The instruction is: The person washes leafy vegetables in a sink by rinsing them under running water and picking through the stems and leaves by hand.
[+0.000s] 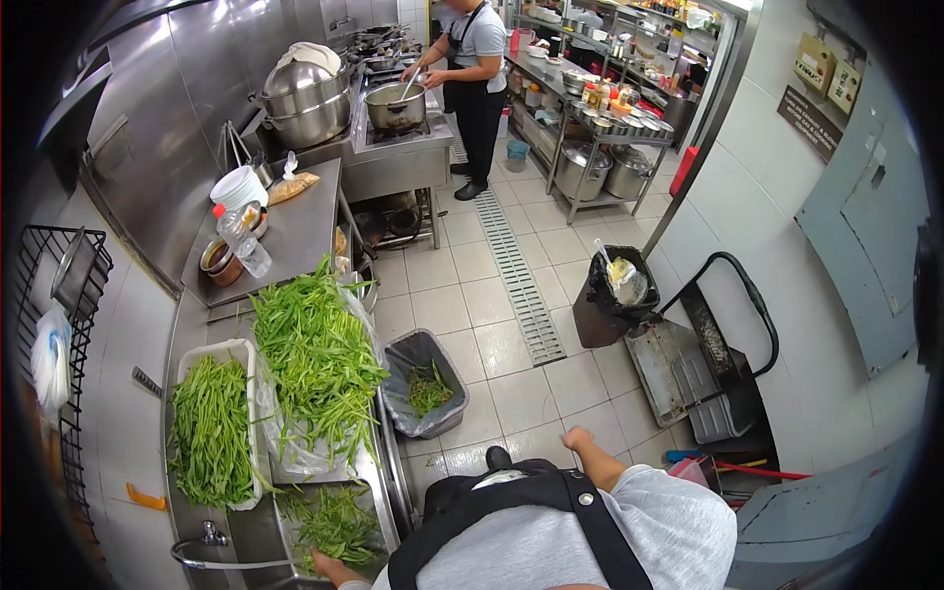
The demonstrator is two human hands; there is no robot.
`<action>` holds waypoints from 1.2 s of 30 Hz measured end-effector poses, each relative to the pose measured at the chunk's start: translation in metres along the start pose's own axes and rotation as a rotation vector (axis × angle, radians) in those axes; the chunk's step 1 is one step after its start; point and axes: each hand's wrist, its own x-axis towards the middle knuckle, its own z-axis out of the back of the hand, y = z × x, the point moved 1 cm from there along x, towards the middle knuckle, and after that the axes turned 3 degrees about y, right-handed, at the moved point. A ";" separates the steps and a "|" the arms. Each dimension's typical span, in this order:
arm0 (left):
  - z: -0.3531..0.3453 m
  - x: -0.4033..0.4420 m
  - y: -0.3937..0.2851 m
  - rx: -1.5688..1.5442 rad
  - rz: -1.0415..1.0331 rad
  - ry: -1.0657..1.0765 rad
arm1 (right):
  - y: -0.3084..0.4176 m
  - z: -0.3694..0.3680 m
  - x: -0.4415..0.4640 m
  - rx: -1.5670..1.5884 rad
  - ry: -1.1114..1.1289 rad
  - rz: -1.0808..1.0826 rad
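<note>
My left hand (326, 564) is at the bottom of the view, at the edge of a pile of loose leafy greens (339, 526) in the sink (379, 482). Its fingers are mostly hidden, so its grip does not show. Out to my side, above the tiled floor, my right hand (578, 439) looks closed, with nothing visible in it. Beyond the sink lies a big heap of long-stemmed greens (315, 364) on clear plastic. Left of that heap, a white tub (246, 349) is filled with more stems. A grey bin (457, 418) beside the counter contains some green scraps.
A faucet (211, 534) stands at the sink's left. On the steel table (305, 221) are a plastic bottle (241, 241) and stacked bowls. A co-worker (479, 88) stirs a pot (395, 108). A black-lined trash bin (602, 315) and a trolley (678, 369) stand right.
</note>
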 end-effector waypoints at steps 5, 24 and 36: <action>-0.005 0.007 0.017 0.042 0.063 -0.006 | 0.051 0.003 0.002 -0.045 -0.030 0.148; -0.020 -0.002 0.011 -0.063 0.247 0.010 | 0.129 -0.006 -0.033 -0.232 0.104 0.404; 0.001 -0.022 -0.049 -0.426 -0.013 0.149 | 0.242 0.006 -0.106 -0.427 0.693 0.461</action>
